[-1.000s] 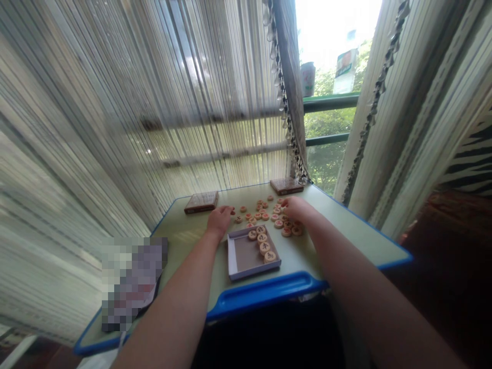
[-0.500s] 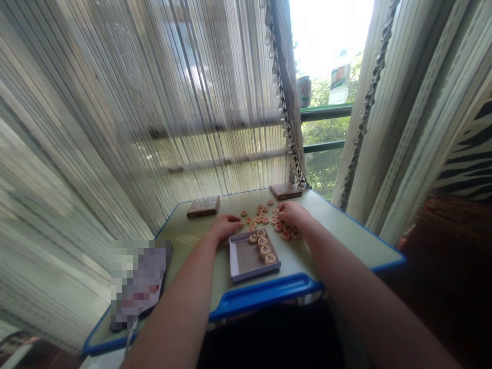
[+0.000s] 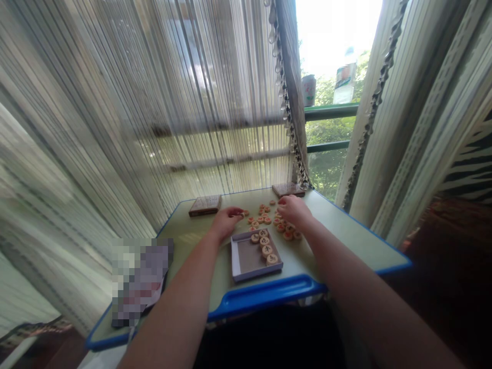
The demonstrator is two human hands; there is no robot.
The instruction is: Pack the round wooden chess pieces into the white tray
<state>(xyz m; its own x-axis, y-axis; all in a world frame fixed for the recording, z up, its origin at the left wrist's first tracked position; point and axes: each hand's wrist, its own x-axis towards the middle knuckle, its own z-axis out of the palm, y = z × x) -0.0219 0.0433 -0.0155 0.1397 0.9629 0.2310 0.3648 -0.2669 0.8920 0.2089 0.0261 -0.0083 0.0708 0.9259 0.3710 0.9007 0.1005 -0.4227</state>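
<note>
Round wooden xiangqi pieces (image 3: 264,220) with red markings lie scattered on the table beyond an open grey box (image 3: 240,277). The box holds several xiangqi pieces with dark characters (image 3: 266,250), lined along its right and far sides. My left hand (image 3: 226,222) is beyond the box's far left corner, thumb and fingers pinched at a xiangqi piece (image 3: 246,213) at the left of the scatter. My right hand (image 3: 295,210) is over the right side of the scatter, its fingers curled down and together. Whatever lies between the right fingertips is hidden.
Two flat brown boxes, one at the far left (image 3: 205,205) and one at the far right (image 3: 288,190), lie on the blue-edged table (image 3: 346,246). A partly blurred flat device (image 3: 148,287) with a cable is at the left. String curtains (image 3: 215,102) hang behind.
My left hand has moved slightly away from me, up to a piece at the left of the scatter. My right hand has shifted a little and stays over the right-hand pieces.
</note>
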